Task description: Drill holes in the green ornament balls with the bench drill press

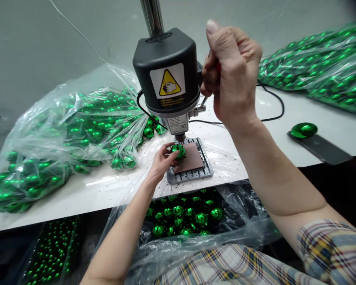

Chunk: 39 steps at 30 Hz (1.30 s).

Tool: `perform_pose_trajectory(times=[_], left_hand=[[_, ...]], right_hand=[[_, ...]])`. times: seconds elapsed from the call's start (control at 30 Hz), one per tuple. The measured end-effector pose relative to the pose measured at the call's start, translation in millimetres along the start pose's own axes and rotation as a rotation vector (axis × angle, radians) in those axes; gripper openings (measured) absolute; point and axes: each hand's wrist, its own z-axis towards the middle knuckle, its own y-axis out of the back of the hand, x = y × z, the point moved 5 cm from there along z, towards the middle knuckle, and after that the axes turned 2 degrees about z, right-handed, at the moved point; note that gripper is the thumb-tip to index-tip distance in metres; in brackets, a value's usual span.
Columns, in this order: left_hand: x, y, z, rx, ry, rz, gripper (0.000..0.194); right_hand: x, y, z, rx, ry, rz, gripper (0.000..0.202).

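Under the head of a black press machine point(166, 71), my left hand point(163, 161) holds a shiny green ball point(178, 150) between thumb and fingers. The ball rests at a brownish pad point(191, 159) on the machine's grey slotted base point(206, 168). Raised at the right of the machine, my right hand point(233, 71) is wrapped round the lever's handle, of which a bit of red shows. A warning label is on the machine's front.
Clear plastic bags of green balls lie at the left point(86, 134) and back right point(317, 67). A phone point(326, 148) with a green rounded piece point(304, 130) lies right. More balls point(178, 211) fill a plastic-lined container below the table edge. A black cable point(273, 95) crosses behind.
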Motion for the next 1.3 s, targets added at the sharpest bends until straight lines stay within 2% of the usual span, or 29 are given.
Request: perform_pose_trajectory(times=[0.1, 0.2, 0.3, 0.4, 0.5, 0.6, 0.77, 0.97, 1.1, 1.3], left_hand=[[3, 10.6, 1, -0.028, 0.135, -0.191, 0.055], [5, 15.6, 0, 0.004, 0.264, -0.376, 0.047], [6, 15.8, -4, 0.032, 0.304, -0.434, 0.042], [4, 14.0, -7, 0.033, 0.219, -0.334, 0.049], [-3, 11.0, -9, 0.038, 0.043, -0.088, 0.061], [-8, 6.0, -9, 0.052, -0.079, 0.072, 0.061], [-8, -3.9, -6, 0.085, -0.126, 0.222, 0.06], [-11, -15.1, -2, 0.031, -0.26, 0.405, 0.055], [-10, -22.5, -1, 0.019, -0.324, 0.412, 0.053], [-4, -25.1, -1, 0.011, -0.316, 0.356, 0.053]], right_hand=[[1, 0, 0, 0.001, 0.005, -0.001, 0.063], [1, 0, -1, 0.004, 0.01, 0.028, 0.06], [0, 0, -1, -0.006, 0.015, 0.081, 0.06], [-2, 0, 0, -0.002, 0.012, 0.073, 0.061], [-3, 0, 1, -0.002, 0.027, 0.061, 0.063], [-2, 0, 2, 0.009, 0.038, 0.084, 0.062], [-2, 0, 2, 0.009, 0.02, 0.1, 0.058], [-3, -1, 3, 0.008, 0.042, 0.109, 0.064], [-4, 1, 3, 0.015, 0.031, 0.02, 0.065], [-3, 2, 2, 0.046, 0.062, 0.032, 0.061]])
